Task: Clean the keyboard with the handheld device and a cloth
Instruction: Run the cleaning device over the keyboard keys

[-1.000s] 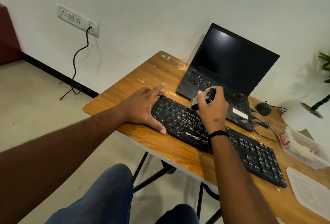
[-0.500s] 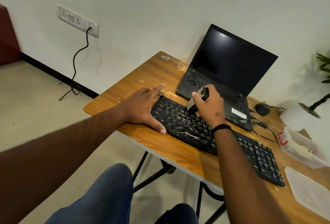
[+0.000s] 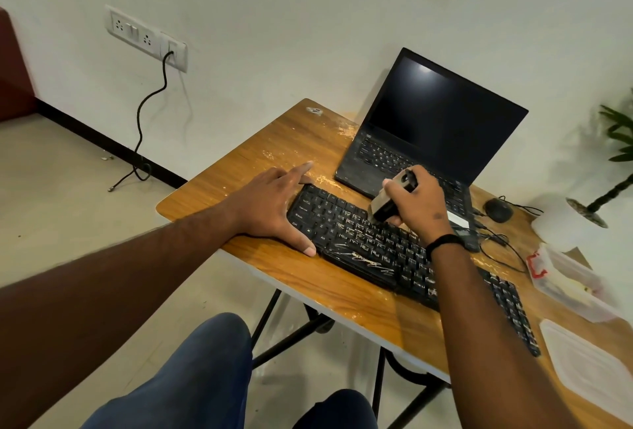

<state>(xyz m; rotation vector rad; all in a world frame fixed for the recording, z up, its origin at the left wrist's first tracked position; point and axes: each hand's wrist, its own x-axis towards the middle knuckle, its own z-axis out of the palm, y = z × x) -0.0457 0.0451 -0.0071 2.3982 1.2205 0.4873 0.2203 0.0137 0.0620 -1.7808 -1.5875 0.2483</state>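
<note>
The black plastic keyboard (image 3: 394,250) lies on the scuffed wooden tabletop (image 3: 274,141). The left hand (image 3: 270,206) rests flat, fingers straight, at its left end. The right hand (image 3: 419,202) grips a boxy grey handheld device (image 3: 385,204), now lowered onto the keys.

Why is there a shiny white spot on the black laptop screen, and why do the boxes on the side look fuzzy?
In the head view, the spot on the laptop screen is glare from a light. The plastic boxes sit at the wide lens's edge, so they smear; the keyboard and handheld device stay fairly sharp.
</note>
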